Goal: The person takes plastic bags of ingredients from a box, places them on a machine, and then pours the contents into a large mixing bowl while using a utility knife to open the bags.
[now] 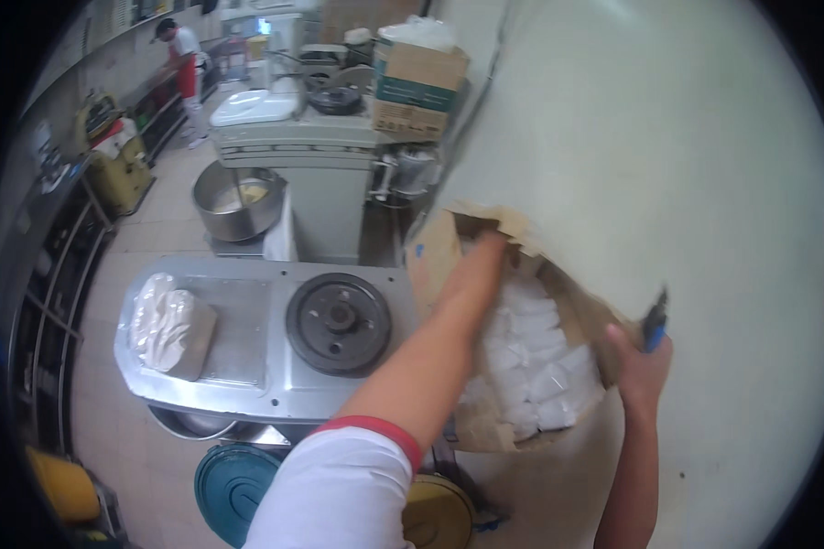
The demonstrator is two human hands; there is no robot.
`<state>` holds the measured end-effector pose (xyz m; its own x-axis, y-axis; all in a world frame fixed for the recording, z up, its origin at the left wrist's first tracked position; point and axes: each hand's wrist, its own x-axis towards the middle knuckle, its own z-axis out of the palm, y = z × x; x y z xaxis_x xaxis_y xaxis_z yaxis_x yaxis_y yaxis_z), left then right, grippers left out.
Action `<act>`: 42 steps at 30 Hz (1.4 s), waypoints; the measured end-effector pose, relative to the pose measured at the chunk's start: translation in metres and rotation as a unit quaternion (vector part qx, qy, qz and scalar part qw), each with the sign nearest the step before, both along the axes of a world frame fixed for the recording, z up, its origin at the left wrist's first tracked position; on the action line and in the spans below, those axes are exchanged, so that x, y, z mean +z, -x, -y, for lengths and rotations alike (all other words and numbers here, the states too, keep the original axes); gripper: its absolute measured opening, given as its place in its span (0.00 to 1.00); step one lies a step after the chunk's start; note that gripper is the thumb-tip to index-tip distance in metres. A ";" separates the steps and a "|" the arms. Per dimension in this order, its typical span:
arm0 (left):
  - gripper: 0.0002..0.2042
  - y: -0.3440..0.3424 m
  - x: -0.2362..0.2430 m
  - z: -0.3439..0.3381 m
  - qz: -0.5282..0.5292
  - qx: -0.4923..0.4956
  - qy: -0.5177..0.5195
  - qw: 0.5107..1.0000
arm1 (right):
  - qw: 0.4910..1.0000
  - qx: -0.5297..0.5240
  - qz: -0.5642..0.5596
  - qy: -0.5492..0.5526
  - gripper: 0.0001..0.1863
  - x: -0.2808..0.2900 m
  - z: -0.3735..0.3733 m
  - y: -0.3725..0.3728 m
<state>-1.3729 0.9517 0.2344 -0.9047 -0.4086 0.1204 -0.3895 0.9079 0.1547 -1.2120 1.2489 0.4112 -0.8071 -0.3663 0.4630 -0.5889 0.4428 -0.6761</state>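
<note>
An open, torn cardboard box (455, 432) stands right of the steel machine top, filled with white plastic-wrapped packets (531, 366). My left hand (488, 252) reaches into the box's far end; its fingers are hidden inside, so what they touch cannot be made out. My right hand (641, 361) is at the box's right edge, gripping a blue and black cutter (655, 325) that points upward.
A steel machine top (229, 384) bears a dark pulley wheel (339, 320) and a white bag (174, 325). Beyond are a mixing bowl (238, 220) and stacked boxes (417, 82). A person (188, 69) works at the far left counter. Lidded bins (233, 485) stand below.
</note>
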 end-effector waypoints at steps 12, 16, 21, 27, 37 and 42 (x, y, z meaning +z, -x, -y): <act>0.27 -0.020 0.000 -0.008 0.013 -0.008 -0.005 1.000 | 0.998 -0.001 0.001 0.056 0.14 -0.004 0.006 -0.007; 0.27 -0.026 0.003 -0.005 0.022 -0.020 0.001 1.000 | 0.999 -0.014 0.027 0.032 0.14 -0.005 0.009 -0.012; 0.27 -0.034 0.004 -0.002 0.019 -0.026 -0.002 0.999 | 0.998 -0.018 0.004 0.064 0.13 -0.011 0.009 -0.006; 0.25 -0.006 0.024 -0.029 0.044 -0.086 -0.002 0.995 | 0.996 -0.080 -0.012 0.036 0.14 -0.002 -0.012 0.003; 0.27 0.036 -0.035 -0.005 -0.103 -0.043 -0.039 0.993 | 0.998 -0.048 0.020 0.037 0.14 -0.008 0.001 0.009; 0.20 0.002 -0.025 0.005 -0.069 -0.031 0.036 0.997 | 0.996 -0.061 0.018 0.058 0.19 -0.004 0.018 0.005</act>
<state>-1.3753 0.9466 0.2089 -0.9010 -0.3382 0.2717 -0.3117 0.9403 0.1368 -1.2175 1.2306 0.4072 -0.8596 -0.2099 0.4658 -0.5091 0.4271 -0.7473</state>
